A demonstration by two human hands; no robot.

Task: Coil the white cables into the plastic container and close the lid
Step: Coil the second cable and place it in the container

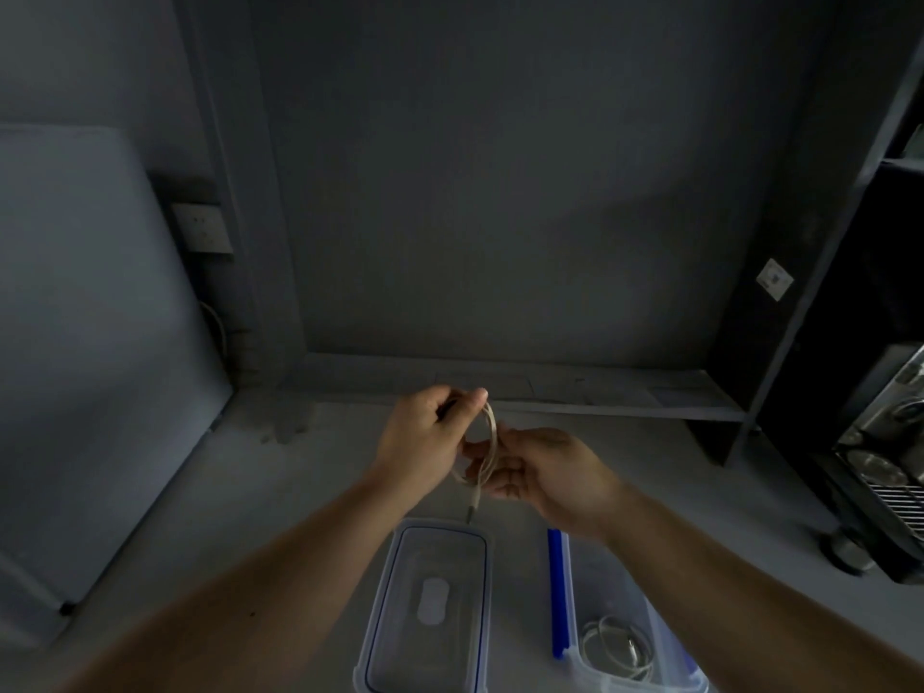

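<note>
A white cable [487, 442] is looped into a coil in the air above the grey table. My left hand [425, 437] pinches the top of the coil, and my right hand [545, 472] cups its lower right side. A plug end hangs down from the coil toward the lid. The clear lid [430, 602] with a blue seal lies flat below my hands. To its right stands the clear plastic container [625, 617] with a blue clip on its left rim, and another coiled white cable [617, 645] lies inside it.
A grey wall with a low ledge [525, 387] runs behind the table. A dark shelving frame and a metal appliance [885, 467] stand at the right. A pale panel [75, 342] leans at the left, next to a wall socket [202, 227].
</note>
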